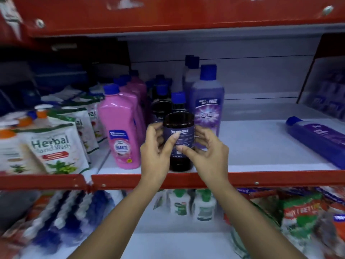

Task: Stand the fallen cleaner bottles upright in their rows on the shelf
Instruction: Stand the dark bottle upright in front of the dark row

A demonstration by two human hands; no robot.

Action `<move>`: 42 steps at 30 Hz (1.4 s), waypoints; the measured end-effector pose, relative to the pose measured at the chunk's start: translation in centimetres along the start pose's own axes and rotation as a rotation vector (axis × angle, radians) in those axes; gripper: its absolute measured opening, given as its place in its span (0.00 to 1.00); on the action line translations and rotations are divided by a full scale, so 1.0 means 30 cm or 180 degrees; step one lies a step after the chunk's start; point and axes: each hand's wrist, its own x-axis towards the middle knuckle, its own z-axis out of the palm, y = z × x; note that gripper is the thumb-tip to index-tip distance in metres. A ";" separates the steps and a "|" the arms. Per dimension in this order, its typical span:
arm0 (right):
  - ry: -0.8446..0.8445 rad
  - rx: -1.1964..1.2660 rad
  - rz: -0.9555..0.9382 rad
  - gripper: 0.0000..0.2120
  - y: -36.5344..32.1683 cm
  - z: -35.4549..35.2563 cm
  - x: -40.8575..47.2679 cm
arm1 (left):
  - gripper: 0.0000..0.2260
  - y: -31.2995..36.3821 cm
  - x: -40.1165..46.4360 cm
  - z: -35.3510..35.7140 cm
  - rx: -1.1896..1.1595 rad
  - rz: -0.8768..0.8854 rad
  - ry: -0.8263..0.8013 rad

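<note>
At the front edge of the white shelf with a red metal lip (261, 179), a dark brown, round plastic bottle with a blue cap and a dark "Floor Cleaner" label (180, 141) stands upright, its base just behind the lip. The left hand (155, 150) wraps its fingers (172, 140) around the bottle's left side, thumb across the label; the right hand (209, 148) closes on the right side, its thumb pressed low on the label. Both sets of fingers are curled onto the bottle, gripping it.

Directly behind it more dark bottles with blue caps (161, 101) stand in a row running to the back. Just to the left is a row of pink, flat-sided plastic bottles with blue caps (122, 131), upright, the front one near the left hand. Just to the right stands a tall translucent purple bottle with a blue cap (208, 107), with others behind it, close to the right hand's fingers. Far to the right, well apart, a purple bottle with a blue cap (317, 139) lies on its side on the bare shelf, cap pointing left and back.

On the neighbouring shelf section to the left, white "Herbal Hand Wash" refill pouches with orange caps (50, 146) lean in a stack. Below, the lower shelf holds white pump bottles with green tops (192, 202) and blurred packets.
</note>
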 end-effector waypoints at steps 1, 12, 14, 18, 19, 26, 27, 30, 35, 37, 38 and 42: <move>-0.0024 -0.0004 -0.0020 0.27 0.001 0.026 -0.001 | 0.13 -0.010 0.007 -0.024 0.0037 0.0011 0.0020; -0.0039 -0.0141 -0.0183 0.29 0.029 0.081 -0.004 | 0.10 -0.073 -0.006 -0.097 0.0084 0.0210 0.0088; -0.0050 -0.0031 -0.0134 0.29 0.032 0.081 -0.018 | 0.06 -0.091 -0.001 -0.103 -0.0030 0.0200 0.0220; -0.0266 0.0165 0.0023 0.31 0.024 0.085 -0.031 | 0.08 -0.120 -0.004 -0.114 0.0041 0.0175 0.0229; -0.0331 0.0177 0.0042 0.32 0.023 0.084 -0.028 | 0.08 -0.117 -0.006 -0.115 0.0053 0.0164 0.0182; -0.0846 -0.0023 0.0225 0.30 0.030 0.053 0.017 | 0.13 -0.081 -0.001 -0.095 0.0317 0.0019 -0.0445; -0.0894 -0.0051 0.0239 0.30 0.027 0.050 0.023 | 0.14 -0.075 0.001 -0.093 0.0373 -0.0021 -0.0481; -0.1124 -0.0055 0.0288 0.28 0.018 0.037 0.044 | 0.18 -0.083 0.007 -0.091 0.0460 -0.0158 -0.0610; -0.1044 -0.0019 0.0359 0.26 0.040 0.016 0.047 | 0.27 -0.085 -0.010 -0.092 0.0413 -0.0197 -0.0594; -0.0906 -0.0296 0.0221 0.25 0.045 0.018 0.037 | 0.25 -0.083 -0.020 -0.090 0.0471 -0.0136 -0.0340; -0.0862 -0.0418 0.0152 0.24 0.044 0.021 0.035 | 0.24 -0.081 -0.024 -0.086 0.0526 -0.0118 -0.0202; -0.0853 -0.0474 0.0028 0.27 0.042 0.028 0.039 | 0.24 -0.079 -0.038 -0.074 0.0785 -0.0019 0.0180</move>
